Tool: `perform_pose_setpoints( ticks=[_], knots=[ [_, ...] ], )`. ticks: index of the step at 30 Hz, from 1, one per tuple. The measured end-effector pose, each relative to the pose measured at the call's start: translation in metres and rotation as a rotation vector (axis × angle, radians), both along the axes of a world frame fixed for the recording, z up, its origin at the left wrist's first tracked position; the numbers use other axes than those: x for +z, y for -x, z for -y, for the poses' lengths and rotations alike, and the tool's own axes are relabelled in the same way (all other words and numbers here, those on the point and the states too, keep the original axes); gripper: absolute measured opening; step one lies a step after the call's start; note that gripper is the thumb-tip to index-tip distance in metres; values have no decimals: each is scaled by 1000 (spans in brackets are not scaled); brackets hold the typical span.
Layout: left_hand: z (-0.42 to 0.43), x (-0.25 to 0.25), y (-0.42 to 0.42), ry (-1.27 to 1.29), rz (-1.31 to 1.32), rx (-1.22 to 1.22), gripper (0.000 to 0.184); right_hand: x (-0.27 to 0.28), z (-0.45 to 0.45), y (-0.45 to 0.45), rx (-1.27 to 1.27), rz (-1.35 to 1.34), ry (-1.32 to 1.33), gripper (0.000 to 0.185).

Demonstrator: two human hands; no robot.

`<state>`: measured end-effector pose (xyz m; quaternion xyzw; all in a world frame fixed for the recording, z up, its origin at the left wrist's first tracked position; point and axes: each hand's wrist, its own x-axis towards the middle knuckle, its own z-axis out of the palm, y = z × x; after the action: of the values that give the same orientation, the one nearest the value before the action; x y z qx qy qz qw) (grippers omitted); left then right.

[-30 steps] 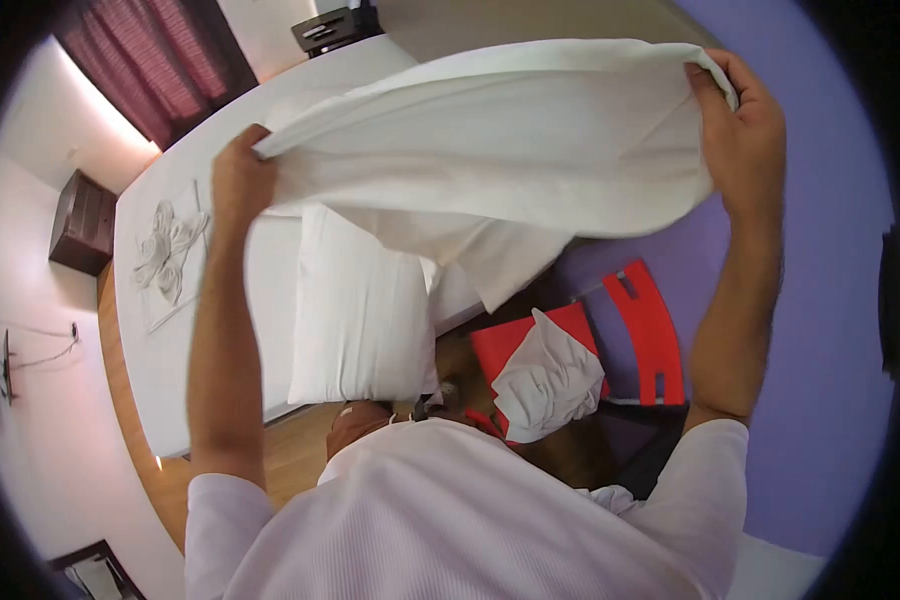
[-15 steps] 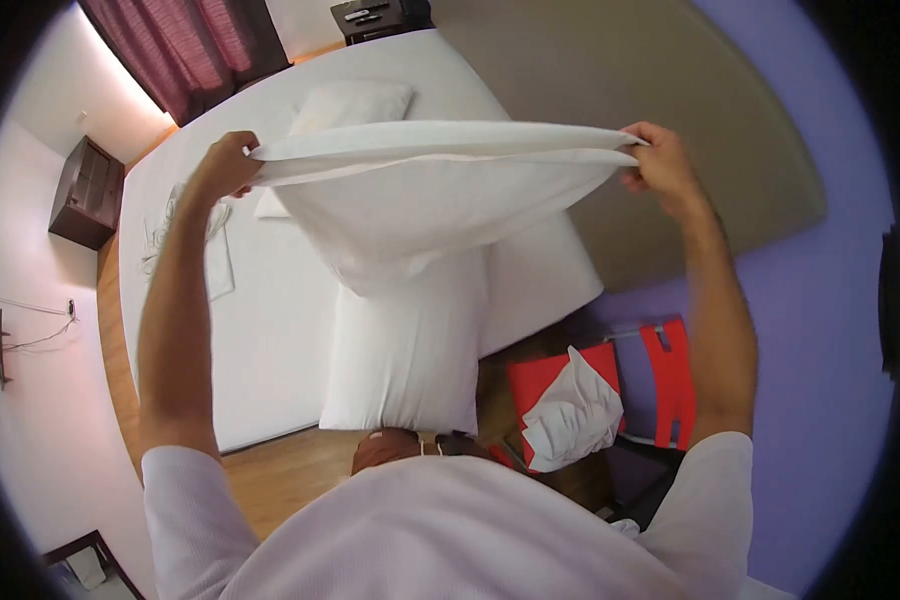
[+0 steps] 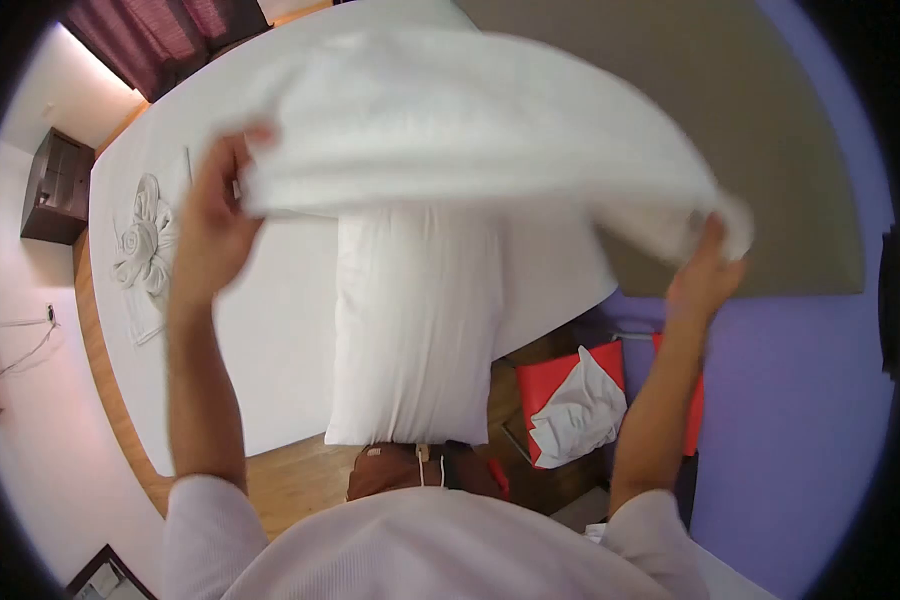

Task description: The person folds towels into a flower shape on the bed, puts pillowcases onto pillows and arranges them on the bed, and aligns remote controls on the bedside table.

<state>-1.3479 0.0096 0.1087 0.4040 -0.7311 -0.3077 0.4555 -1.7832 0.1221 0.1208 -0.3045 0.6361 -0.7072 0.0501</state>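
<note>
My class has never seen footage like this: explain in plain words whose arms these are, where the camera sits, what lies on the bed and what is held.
There is no machine here: the arms belong to a person working bare-handed. All the pictures come from one camera on that person's head, looking forward and down. The left hand and right hand hold a white cloth, stretched between them and partly blurred. Below it, a white pillow lies on the bed, its near end reaching the person's waist. Further left on the bed is a cloth folded like a flower. To the right, a crumpled white cloth rests on a red chair.
</note>
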Motion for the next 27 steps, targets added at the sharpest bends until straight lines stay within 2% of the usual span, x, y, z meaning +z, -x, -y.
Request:
perform_pose_setpoints(
  ticks=[1, 2, 3, 4, 5, 6, 7, 8, 9, 10, 12, 13, 15, 16, 17, 18, 19, 21, 22, 24, 25, 27],
  knots=[
    [-11, -37, -1, -14, 203, 168, 45, -70, -25, 23, -22, 45, -12, 25],
    [-23, -74, -7, -112, 449, 347, 40, -113, -50, 18, 38, -3, -242, 22],
    [-35, -114, -9, -196, 358, 474, 33, -156, -76, 14, 109, -80, -467, 19],
    [-42, -168, -21, -115, 351, 581, 27, -199, -86, -8, 56, 315, -326, 16],
    [-56, -207, -30, -191, 421, 682, 21, -199, -92, -39, 103, 708, -537, 27],
    [-69, -251, -40, -370, 420, 782, 16, -230, -114, -38, 253, 865, -761, 32],
    [-83, -282, -40, -718, 213, 834, 4, -274, -142, -34, 405, 1018, -981, 38],
    [-88, -275, -26, -1141, -175, 751, 9, -316, -168, -32, 663, 1433, -739, 39],
    [-96, -299, -24, -1410, -417, 807, 19, -322, -170, -36, 698, 1621, -618, 38],
    [-116, -341, -42, -1553, -800, 592, 24, -326, -171, -41, 725, 1809, -511, 38],
    [-106, -292, 10, -1547, -1161, 564, 23, -259, -114, -80, 355, 1768, -654, 34],
    [-95, -272, 30, -1528, -1343, 546, 24, -259, -95, -78, 318, 1751, -518, 32],
    [-63, -275, 37, -1330, -1462, 303, 26, -267, -58, -70, 241, 1701, -254, 30],
    [-39, -281, 40, -1226, -1512, 182, 28, -288, -39, -52, 399, 1672, -217, 28],
    [-6, -314, 27, -1144, -1516, -12, 29, -315, -16, -26, 556, 1637, -179, 27],
    [35, -321, 25, -1022, -1430, -243, 30, -337, 20, 3, 776, 1485, -159, 27],
    [86, -308, 34, -1042, -1395, -284, 31, -321, 68, 13, 681, 1381, -165, 26],
    [174, -279, 57, -745, -1191, -549, 35, -270, 156, 24, 606, 987, -65, 28],
    [202, -250, 76, -747, -1157, -697, 37, -281, 193, 48, 581, 712, 1, 29],
    [226, -236, 117, -528, -1093, -333, 39, -255, 232, 47, 456, 516, 64, 29],
    [280, -280, 94, -576, -1098, -759, 36, -266, 241, 49, 408, 466, 63, 30],
    [274, -340, 127, -446, -999, 53, 30, -349, 252, 67, 421, 608, -102, 32]
  ],
)
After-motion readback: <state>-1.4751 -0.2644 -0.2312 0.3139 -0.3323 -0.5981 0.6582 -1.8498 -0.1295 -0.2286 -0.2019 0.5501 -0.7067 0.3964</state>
